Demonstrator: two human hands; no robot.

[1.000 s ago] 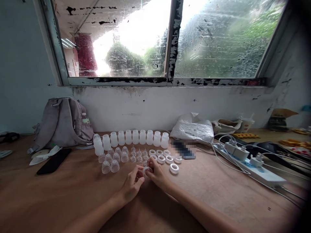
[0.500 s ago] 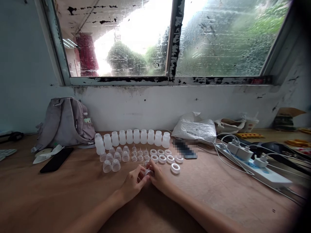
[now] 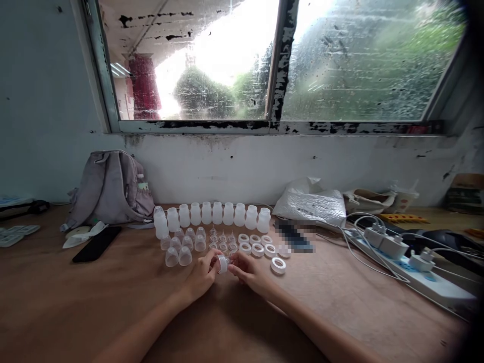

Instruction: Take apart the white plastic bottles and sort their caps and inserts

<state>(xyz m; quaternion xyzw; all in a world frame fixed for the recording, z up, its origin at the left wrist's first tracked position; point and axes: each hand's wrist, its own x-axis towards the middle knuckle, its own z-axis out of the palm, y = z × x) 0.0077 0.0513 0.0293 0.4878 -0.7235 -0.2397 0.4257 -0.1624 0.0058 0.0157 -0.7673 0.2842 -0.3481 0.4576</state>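
My left hand [image 3: 205,272] holds a white ring [image 3: 222,264] on its side between thumb and fingers. My right hand [image 3: 247,269] pinches a small clear teat that sticks out of the ring's right side. Just beyond my hands stand several clear teats [image 3: 223,247], with several white rings [image 3: 257,250] to their right, one of them [image 3: 278,265] nearer to me. On the left are several clear domed caps [image 3: 185,256]. Behind them runs a row of frosted bottles [image 3: 217,213].
A grey backpack [image 3: 113,189] and a black phone [image 3: 97,244] lie at the left. At the right are a silver bag [image 3: 310,204], a blurred-out dark object [image 3: 295,237], and a power strip [image 3: 434,282] with chargers and white cables.
The ring in my hands has turned onto its side. My right hand has shifted to its right side, where the teat now shows. The view has swung slightly left.
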